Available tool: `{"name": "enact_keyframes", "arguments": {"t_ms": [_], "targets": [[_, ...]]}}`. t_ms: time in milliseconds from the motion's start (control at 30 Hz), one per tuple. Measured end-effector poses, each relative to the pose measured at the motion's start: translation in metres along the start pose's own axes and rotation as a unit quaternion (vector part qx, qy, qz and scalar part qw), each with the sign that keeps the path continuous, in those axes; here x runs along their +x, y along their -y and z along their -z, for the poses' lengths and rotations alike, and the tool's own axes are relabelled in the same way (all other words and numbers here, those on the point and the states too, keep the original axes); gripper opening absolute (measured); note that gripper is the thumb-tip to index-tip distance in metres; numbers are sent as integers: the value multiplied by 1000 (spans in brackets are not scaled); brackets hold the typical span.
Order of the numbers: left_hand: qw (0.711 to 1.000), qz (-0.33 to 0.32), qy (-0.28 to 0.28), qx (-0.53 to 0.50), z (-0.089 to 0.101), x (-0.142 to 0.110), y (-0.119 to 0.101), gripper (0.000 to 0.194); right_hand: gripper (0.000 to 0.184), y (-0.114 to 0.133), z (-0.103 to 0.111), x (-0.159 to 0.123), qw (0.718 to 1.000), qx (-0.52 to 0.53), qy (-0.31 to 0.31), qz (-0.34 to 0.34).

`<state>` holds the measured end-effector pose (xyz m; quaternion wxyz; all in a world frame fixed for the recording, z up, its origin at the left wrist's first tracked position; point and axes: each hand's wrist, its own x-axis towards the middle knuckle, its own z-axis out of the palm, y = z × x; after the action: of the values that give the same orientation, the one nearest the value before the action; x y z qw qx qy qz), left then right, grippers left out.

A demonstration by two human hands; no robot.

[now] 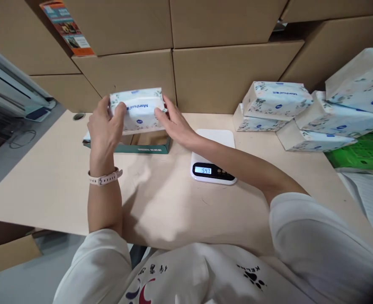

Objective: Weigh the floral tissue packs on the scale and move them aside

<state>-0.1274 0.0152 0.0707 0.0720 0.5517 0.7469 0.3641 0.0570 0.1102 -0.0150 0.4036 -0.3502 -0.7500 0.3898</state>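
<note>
Between my two hands is a white tissue pack (pixel 140 112) with a floral print and blue lettering. My left hand (pixel 105 122) grips its left end, thumb across the front. At the right end, my right hand (pixel 175 122) closes on the pack with thumb and fingers. The pack is held above a shallow green-edged cardboard box (pixel 142 148), whose inside is partly hidden by the pack and my left hand. Under my right forearm stands a white digital scale (pixel 216 137); its lit display (pixel 203 170) appears to read 547, perhaps with a decimal point.
Several tissue packs (pixel 276 99) are stacked at the table's right, beside green packaging (pixel 363 152). Large cardboard boxes (pixel 221 78) form a wall behind the table (pixel 170 198). An open carton (pixel 12 253) sits on the floor at lower left. A round cable hole (pixel 79 116) is at the back left.
</note>
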Motion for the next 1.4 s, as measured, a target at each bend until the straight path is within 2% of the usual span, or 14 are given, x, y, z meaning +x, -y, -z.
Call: {"name": "enact_keyframes", "arguments": {"t_ms": [100,200,267,367,467,633,800,867,967,1067,1133,1200,1267,1400], "targets": [[994,43,35,97,-3,14,14,37,72,2,-6,1,996,-35,42,-64],[987,68,100,101,-10,23,25,52,51,12,-4,-4,983,-124,78,-107],[986,62,126,92,-14,26,31,66,46,18,-3,-9,969,-195,97,-113],[980,16,172,103,-20,27,38,79,54,20,-2,-16,951,-270,109,-99],[958,-43,220,176,-25,28,42,88,56,18,1,-21,940,-312,118,-74],[922,-89,229,298,-26,23,32,64,48,12,15,-34,942,-322,96,2],[905,-101,224,346,-35,12,19,53,46,-7,48,-72,957,-272,15,98],[908,-96,204,353,-43,9,19,57,43,-25,68,-94,958,-252,-61,125],[913,-89,187,351,-46,5,19,62,42,-55,106,-132,940,-230,-224,119],[936,-117,179,278,-37,-4,7,57,48,-75,147,-168,907,-188,-373,50],[963,-149,163,151,-33,-13,-11,58,55,-81,171,-185,892,-161,-422,-11],[973,-162,166,-14,-41,-21,-37,59,64,-86,190,-194,885,-152,-436,-60],[953,-148,204,-168,-64,-26,-66,57,76,-95,205,-193,880,-153,-441,-90],[879,-101,311,-346,-139,-21,-118,48,89,-117,222,-178,883,-119,-444,-93]]}}
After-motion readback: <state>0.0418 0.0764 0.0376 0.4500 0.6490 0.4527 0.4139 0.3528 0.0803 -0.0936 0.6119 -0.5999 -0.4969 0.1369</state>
